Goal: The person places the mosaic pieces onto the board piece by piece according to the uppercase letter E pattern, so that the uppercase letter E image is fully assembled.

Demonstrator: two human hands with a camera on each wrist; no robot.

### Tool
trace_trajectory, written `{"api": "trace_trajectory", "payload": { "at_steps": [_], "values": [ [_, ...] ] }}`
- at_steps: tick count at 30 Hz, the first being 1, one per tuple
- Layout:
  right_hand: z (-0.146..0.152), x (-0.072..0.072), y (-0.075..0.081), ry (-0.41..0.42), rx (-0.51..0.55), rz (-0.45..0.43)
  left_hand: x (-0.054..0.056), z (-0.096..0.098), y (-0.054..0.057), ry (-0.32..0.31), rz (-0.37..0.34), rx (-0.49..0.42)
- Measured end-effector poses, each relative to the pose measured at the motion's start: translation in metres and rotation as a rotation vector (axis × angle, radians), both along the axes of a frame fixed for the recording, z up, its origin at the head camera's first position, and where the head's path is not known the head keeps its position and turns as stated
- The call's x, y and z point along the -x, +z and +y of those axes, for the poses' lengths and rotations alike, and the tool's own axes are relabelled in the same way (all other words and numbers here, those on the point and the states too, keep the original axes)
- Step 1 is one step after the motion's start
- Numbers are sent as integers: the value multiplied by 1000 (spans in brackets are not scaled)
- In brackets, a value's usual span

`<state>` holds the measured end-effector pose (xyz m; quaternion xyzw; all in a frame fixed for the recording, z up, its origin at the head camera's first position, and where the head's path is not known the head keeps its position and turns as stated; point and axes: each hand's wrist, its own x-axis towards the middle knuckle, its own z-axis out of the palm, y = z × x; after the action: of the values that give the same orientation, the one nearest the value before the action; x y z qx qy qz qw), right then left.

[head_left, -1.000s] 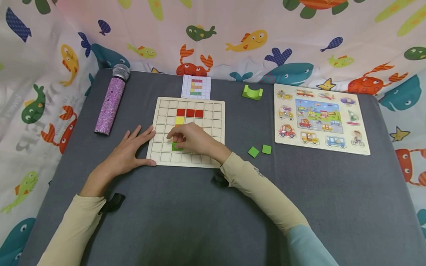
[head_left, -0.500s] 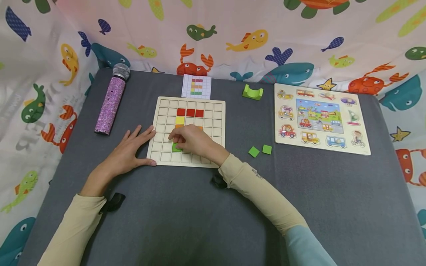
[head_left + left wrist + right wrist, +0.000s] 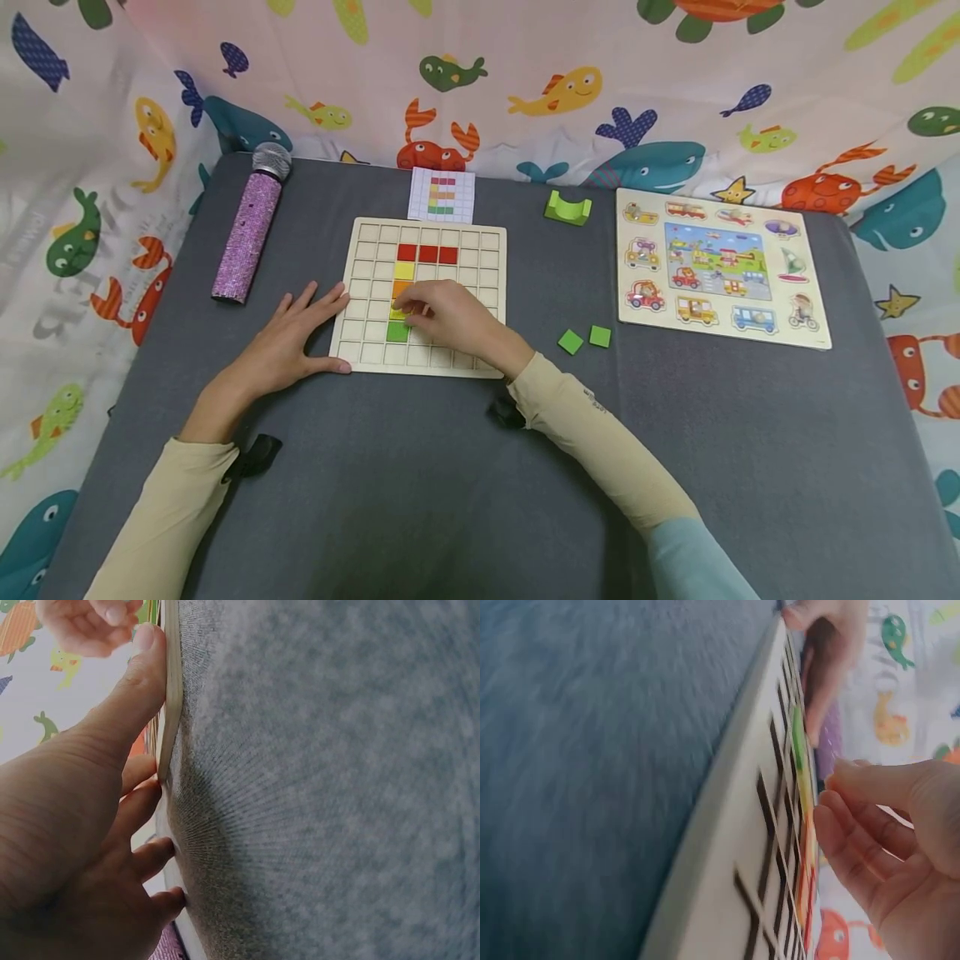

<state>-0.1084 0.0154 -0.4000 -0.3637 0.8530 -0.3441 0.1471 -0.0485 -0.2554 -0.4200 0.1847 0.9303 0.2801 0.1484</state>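
Note:
A wooden grid board point(image 3: 367, 271) lies on the grey table. My left hand point(image 3: 281, 350) rests beside its left edge with fingers spread, thumb and fingertips at the rim point(image 3: 171, 697). Over the lower middle of the board, my right hand point(image 3: 453, 315) hovers with its fingers loosely bent and nothing visible between thumb and forefinger point(image 3: 885, 832). Three red tiles point(image 3: 427, 253) form a row; below their left end run a yellow tile point(image 3: 404, 271), an orange tile point(image 3: 401, 287), a partly hidden yellow tile and a green tile point(image 3: 397, 332). The right hand covers several cells.
Two loose green tiles point(image 3: 570, 342) lie right of the board. Behind it is a pattern card point(image 3: 441, 197); a green curved block point(image 3: 567, 209) sits back right. A vehicle puzzle board point(image 3: 720, 312) lies at right, a glittery purple microphone point(image 3: 247, 237) at left.
My right hand has shifted right and slightly off the green tile, exposing that tile and part of the yellow tile above it. The left hand has stayed in place.

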Motion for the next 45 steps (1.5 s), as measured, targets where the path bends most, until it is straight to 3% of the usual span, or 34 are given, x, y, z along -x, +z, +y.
{"api": "trace_trajectory", "payload": {
  "at_steps": [13,23,28,36,45],
  "values": [
    [100,0,5,-151,72,29,-1,-1,-1,3,-18,10],
    [170,-14,8,-253,-52,1,-2,0,2,13,-33,21],
    [182,-19,12,-254,-160,-41,-1,0,2,8,-23,12],
    [179,-21,13,-247,-235,-46,0,-1,2,9,-21,12],
    [171,-19,16,-221,-241,-50,-1,-1,1,8,-15,10]
  ]
}}
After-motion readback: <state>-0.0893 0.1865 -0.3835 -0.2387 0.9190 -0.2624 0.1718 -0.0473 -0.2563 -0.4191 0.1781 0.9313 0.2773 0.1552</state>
